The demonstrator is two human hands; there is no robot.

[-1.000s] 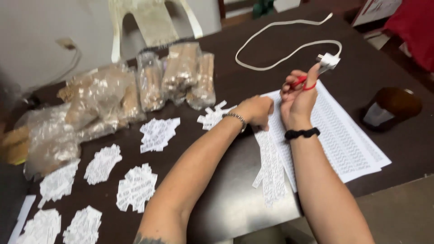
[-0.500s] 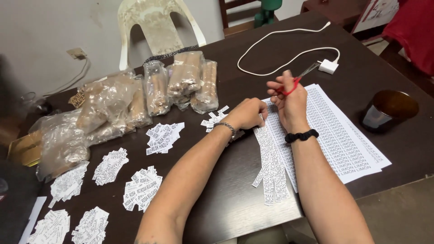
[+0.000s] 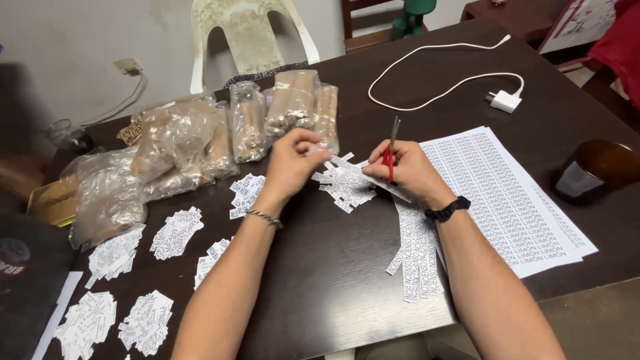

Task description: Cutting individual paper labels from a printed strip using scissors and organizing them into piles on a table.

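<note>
Right hand clenched around red-handled scissors, blades pointing up and away, thin and dark; left hand pinching the end of a narrow white paper strip printed with rows of dark text, stretched between both hands just above the dark table. Directly beneath, a small heap of cut labels, white and jagged-edged; further cut strips hanging over the near table edge beside the printed sheets. Similar label piles to the left, near clear plastic bags of tan rolls.
</note>
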